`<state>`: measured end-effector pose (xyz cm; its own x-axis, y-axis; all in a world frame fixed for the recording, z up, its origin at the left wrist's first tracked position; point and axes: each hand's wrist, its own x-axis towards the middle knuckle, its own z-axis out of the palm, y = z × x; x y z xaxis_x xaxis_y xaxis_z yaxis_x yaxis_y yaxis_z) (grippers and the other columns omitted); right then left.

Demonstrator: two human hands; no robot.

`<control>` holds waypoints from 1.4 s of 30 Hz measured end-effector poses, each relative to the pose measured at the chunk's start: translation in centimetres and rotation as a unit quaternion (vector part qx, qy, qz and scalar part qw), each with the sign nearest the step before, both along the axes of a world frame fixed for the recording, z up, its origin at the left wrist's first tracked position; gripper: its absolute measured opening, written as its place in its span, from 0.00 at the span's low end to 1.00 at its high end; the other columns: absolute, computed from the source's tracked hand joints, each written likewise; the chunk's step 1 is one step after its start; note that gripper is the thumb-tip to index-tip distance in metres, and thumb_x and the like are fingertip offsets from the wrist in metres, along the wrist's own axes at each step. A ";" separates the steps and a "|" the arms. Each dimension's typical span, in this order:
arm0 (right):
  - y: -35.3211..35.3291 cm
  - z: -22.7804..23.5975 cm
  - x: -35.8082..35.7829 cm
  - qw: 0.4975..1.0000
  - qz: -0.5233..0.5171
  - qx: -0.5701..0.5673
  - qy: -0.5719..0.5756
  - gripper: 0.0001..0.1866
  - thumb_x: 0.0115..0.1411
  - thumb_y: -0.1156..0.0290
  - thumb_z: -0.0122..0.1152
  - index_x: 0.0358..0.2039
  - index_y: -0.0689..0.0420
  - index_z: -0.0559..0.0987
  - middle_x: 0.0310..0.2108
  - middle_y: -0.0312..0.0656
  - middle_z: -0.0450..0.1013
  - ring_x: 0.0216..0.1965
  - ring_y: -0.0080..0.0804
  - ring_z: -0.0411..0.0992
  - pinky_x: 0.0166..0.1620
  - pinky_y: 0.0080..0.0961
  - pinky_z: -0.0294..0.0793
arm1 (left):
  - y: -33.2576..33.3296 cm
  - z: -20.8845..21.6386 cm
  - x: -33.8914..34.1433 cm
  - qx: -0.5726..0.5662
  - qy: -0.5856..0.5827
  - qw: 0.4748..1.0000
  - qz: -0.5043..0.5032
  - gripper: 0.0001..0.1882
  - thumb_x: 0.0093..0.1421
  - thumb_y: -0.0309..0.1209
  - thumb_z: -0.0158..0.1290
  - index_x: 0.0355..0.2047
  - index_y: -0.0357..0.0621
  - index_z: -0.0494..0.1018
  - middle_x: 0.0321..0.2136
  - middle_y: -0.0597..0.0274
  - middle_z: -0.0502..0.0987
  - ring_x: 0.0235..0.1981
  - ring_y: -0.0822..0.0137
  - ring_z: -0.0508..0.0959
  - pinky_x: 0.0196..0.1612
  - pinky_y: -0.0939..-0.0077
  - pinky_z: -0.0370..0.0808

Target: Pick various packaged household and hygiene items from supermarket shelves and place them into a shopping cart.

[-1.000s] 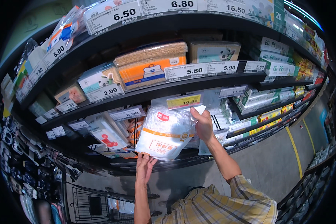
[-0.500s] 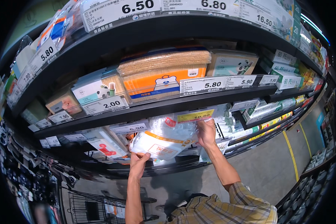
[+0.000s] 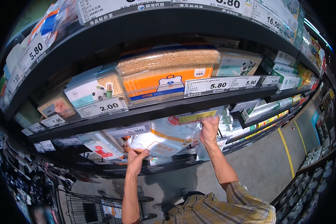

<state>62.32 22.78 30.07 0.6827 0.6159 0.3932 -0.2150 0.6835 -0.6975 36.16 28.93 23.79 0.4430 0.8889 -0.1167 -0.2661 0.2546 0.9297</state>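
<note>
A soft clear-and-white plastic packet (image 3: pixel 166 139) with an orange band and a red-framed label is held between my two hands under the middle shelf's edge. My left hand (image 3: pixel 137 159) pinches its lower left corner, thumb in front and the other fingers mostly hidden behind. Gripping the right edge is my right hand (image 3: pixel 210 131), with its fingertips up against a yellow price tag (image 3: pixel 198 116). The packet's top passes behind the price tags. To its left stand flat packs with a red print (image 3: pixel 103 151).
Toothpick packs, including a big orange one (image 3: pixel 153 86), fill the shelf above, whose dark edge (image 3: pixel 153 118) overhangs my hands. Rolls and boxes (image 3: pixel 267 108) lie to the right. A wire shopping cart (image 3: pixel 82 209) stands at lower left. Yellow lines (image 3: pixel 285 149) mark the floor.
The packet and both hands have shifted slightly in toward the shelf, and more of the packet's top is under the edge. The view has moved a little closer to the shelf.
</note>
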 end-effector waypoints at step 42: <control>8.0 -6.8 9.3 0.957 -0.092 -0.113 -0.250 0.20 0.57 0.62 0.52 0.44 0.64 0.69 0.40 0.45 0.68 0.39 0.31 0.66 0.42 0.28 0.69 | 4.9 -2.5 7.5 -0.103 0.008 0.992 -0.067 0.30 0.56 0.38 0.56 0.49 0.28 0.57 0.43 0.50 0.71 0.45 0.64 0.73 0.48 0.73 0.74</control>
<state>71.67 30.80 23.22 0.5497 0.6107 0.5700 0.2943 0.4970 -0.8163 43.69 33.84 21.32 0.5517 0.7790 -0.2981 -0.2032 0.4721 0.8578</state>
